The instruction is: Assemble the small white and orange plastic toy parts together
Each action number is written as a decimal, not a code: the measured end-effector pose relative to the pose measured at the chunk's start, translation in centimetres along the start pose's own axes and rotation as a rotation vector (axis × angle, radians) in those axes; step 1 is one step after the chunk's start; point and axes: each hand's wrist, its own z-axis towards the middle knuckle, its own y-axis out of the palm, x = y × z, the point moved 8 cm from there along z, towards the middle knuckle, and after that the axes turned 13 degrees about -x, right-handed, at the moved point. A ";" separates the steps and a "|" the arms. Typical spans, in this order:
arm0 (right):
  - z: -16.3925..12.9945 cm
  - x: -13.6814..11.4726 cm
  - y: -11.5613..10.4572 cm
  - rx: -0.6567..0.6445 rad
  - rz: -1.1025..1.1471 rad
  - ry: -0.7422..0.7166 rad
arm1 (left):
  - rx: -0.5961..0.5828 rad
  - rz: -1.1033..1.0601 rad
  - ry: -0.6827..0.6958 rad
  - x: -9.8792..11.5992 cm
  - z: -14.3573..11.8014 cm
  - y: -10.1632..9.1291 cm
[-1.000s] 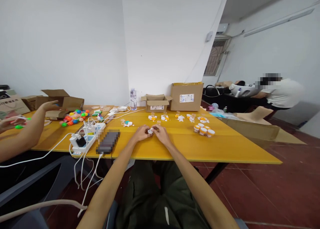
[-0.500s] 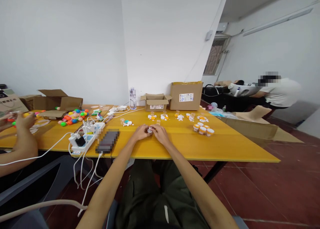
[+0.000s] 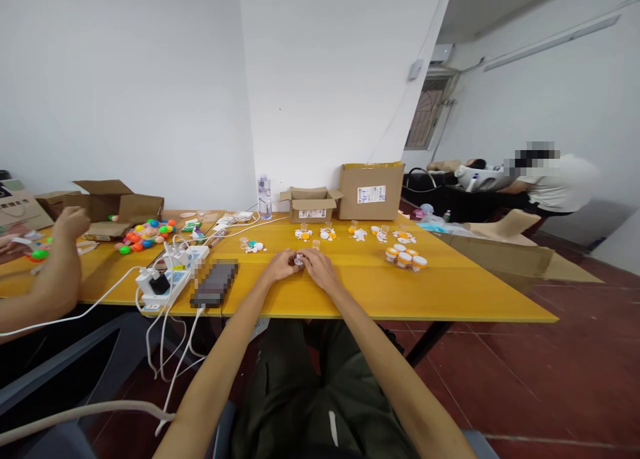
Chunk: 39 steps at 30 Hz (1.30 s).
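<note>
Resting on the yellow counter (image 3: 450, 292), our left hand (image 3: 281, 267) and right hand (image 3: 319, 269) had barely shifted, fingers still pinching a small clear vial (image 3: 299, 260) between them; the work looked unfinished.

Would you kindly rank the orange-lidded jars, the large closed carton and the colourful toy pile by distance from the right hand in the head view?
From the right hand:
1. Orange-lidded jars, just right.
2. Large closed carton, behind, by the wall.
3. Colourful toy pile, far left.
</note>
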 end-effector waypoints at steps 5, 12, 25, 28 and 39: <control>0.1 0.0 0.2 -0.003 -0.034 0.000 | -0.006 -0.009 -0.002 0.0 0.0 0.1; 0.3 0.2 0.4 -0.023 -0.039 -0.002 | -0.008 -0.025 0.006 -0.1 0.1 0.0; 0.4 0.4 0.5 -0.004 -0.035 -0.014 | -0.013 -0.035 0.005 -0.1 0.0 0.0; 0.4 0.3 0.4 -0.006 -0.039 -0.009 | -0.011 -0.038 0.015 -0.1 0.1 0.0; 0.4 0.2 0.4 0.003 -0.073 -0.014 | -0.032 -0.051 0.043 0.5 -0.1 -0.2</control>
